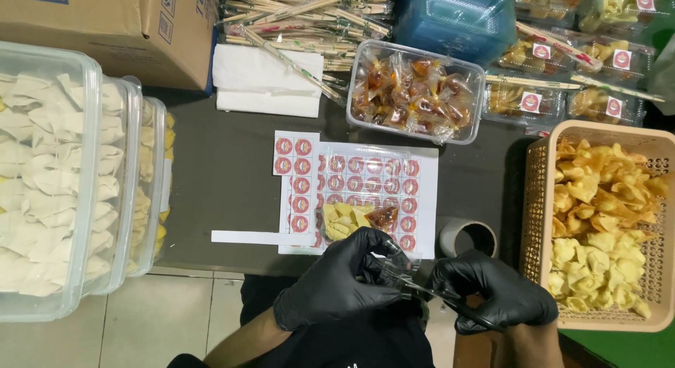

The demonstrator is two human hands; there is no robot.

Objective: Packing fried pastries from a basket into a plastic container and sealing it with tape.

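We see the left hand [337,280] curled over a clear packed box [362,224] at the table's near edge, gripping it; the right hand [492,294] closes on a small black tool [457,308] beside it. The sticker sheet [358,192] lies beneath, a tape roll [467,238] and fried-chip basket [538,199] toward the right edge.

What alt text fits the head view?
Two black-gloved hands, left and right, work at the near edge of a clear pack of fried dumplings lying on a sticker sheet. A basket of fried dumplings sits to the right, tubs of pale raw ones to the left.
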